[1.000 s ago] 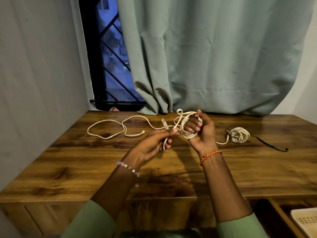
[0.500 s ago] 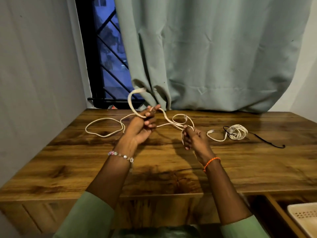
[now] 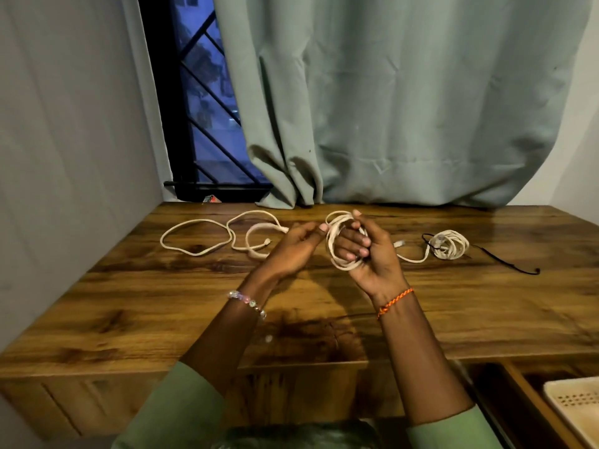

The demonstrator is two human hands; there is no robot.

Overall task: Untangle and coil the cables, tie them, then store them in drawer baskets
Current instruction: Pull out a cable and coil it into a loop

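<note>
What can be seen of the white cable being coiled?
The thin white cable looks soft and flat-sheathed. Several loops wrap around the right hand, which grips them above the brown wooden table. The left hand pinches the strand beside the coil. The slack lies in loose curves on the table, ending in a small plug.

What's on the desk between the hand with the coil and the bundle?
A loose white cable with its plug, between the right hand and the bundle, head view.

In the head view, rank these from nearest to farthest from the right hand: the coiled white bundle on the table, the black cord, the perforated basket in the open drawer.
From the right hand:
1. Coiled white bundle, just to its right on the table.
2. Black cord, farther right, trailing toward the table's edge.
3. Perforated basket, lowest right, in the open drawer.
</note>
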